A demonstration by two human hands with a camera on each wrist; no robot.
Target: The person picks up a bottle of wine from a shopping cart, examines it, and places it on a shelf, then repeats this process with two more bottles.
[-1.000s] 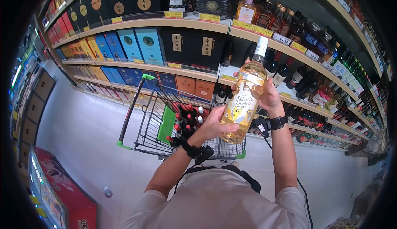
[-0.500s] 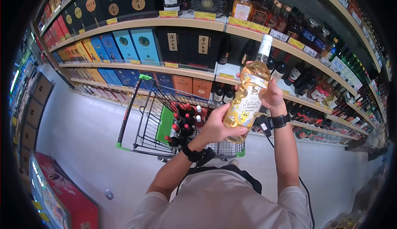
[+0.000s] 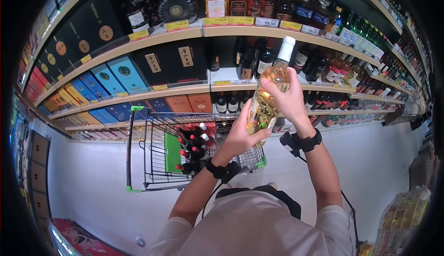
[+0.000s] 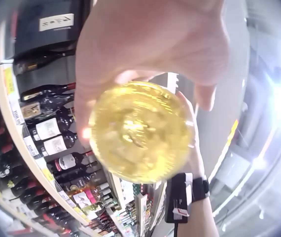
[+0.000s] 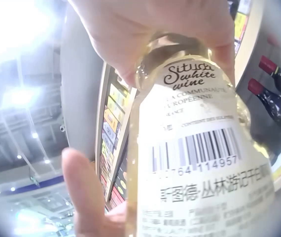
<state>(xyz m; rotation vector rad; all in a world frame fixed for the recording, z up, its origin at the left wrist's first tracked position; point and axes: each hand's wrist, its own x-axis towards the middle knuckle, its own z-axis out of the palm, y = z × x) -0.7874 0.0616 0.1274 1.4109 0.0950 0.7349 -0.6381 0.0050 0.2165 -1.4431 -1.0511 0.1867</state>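
A bottle of white wine (image 3: 259,115) with pale yellow liquid and a white cap is held tilted in front of the body. My left hand (image 3: 241,133) grips its lower part, thumb across the near side. Around the shoulder, just under the neck, my right hand (image 3: 287,98) holds it with the thumb over the front. The left wrist view looks straight at the round bottle base (image 4: 139,133), blurred. In the right wrist view the back label (image 5: 194,123) shows "Situda white wine", a barcode and Chinese text.
A shopping cart (image 3: 129,154) with several red- and white-capped bottles (image 3: 196,152) stands at the left. Ahead run long shelves (image 3: 159,89) of boxed liquor and bottles with price tags. A wrapped stack of goods (image 3: 404,214) is at the lower right.
The bottle has been turned, so its yellow cat label no longer faces the head view. My right hand has come across the bottle's shoulder. The head view has swung, shifting the shelves left.
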